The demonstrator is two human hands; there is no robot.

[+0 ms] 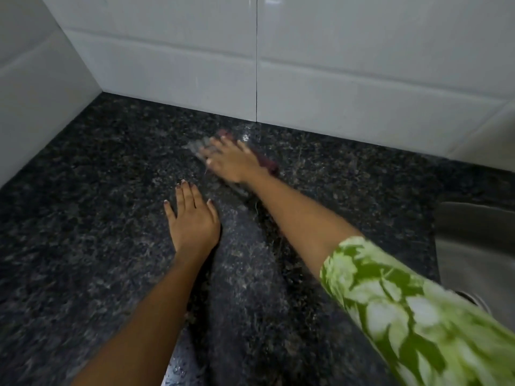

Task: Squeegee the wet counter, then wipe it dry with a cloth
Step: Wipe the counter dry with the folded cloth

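Observation:
The dark speckled granite counter fills the view and shines with wet patches near the middle. My right hand reaches far toward the back wall and presses flat on a blurred reddish and grey cloth, which shows only at the hand's edges. My left hand lies palm down on the counter, fingers together, holding nothing. No squeegee is in view.
White tiled walls meet in a corner at the back left. A steel sink with its drain sits at the right edge. My green floral sleeve covers the lower right.

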